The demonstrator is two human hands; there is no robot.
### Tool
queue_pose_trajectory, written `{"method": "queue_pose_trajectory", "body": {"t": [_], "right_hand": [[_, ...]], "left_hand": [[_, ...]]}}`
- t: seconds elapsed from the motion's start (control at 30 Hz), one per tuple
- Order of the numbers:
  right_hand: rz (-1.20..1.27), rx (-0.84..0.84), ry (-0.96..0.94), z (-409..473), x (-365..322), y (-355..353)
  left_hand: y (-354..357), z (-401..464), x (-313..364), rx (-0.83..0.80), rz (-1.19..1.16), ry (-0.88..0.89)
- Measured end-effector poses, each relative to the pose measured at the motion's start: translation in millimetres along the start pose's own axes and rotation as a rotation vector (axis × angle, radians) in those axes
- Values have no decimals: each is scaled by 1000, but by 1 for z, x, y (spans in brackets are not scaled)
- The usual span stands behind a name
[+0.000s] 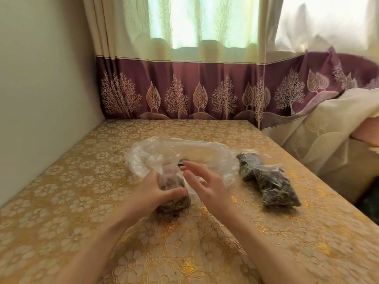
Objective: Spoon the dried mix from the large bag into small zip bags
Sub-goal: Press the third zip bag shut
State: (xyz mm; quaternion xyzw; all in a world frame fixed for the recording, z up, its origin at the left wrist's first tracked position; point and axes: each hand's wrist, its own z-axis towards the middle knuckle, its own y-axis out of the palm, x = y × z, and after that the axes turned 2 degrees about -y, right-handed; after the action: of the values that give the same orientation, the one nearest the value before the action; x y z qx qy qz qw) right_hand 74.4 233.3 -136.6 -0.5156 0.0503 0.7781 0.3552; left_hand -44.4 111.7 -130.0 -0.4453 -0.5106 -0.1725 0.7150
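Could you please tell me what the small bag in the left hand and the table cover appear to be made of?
Small bag: thin clear plastic film, glossy; it crinkles, and the dark mix shows through. Table cover: probably a shiny gold fabric or vinyl with a white floral lace pattern; it glints in places, but which one is unclear.

Left hand [158,188] curled – right hand [207,184] spread

The surface [71,181] wears a gold cloth patterned with pale flowers. Clear bags [272,181] hold dark green-brown mix. The curtain [184,89] is cream above, plum below, with pale trees and leaves.
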Motion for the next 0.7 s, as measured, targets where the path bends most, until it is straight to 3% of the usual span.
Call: {"method": "queue_pose_trajectory", "body": {"t": [0.13, 0.37, 0.57, 0.7], "right_hand": [[32, -20, -20, 6, -4, 9], [-25, -46, -61, 9, 1, 21], [224, 73, -37, 11, -4, 9], [99, -11, -32, 9, -8, 11]], "left_hand": [[-15, -6, 6, -68, -125, 111], [-20, -11, 14, 270, -126, 287], [-31, -13, 13, 324, -200, 258], [-25, -16, 18, 321, -143, 278]]}}
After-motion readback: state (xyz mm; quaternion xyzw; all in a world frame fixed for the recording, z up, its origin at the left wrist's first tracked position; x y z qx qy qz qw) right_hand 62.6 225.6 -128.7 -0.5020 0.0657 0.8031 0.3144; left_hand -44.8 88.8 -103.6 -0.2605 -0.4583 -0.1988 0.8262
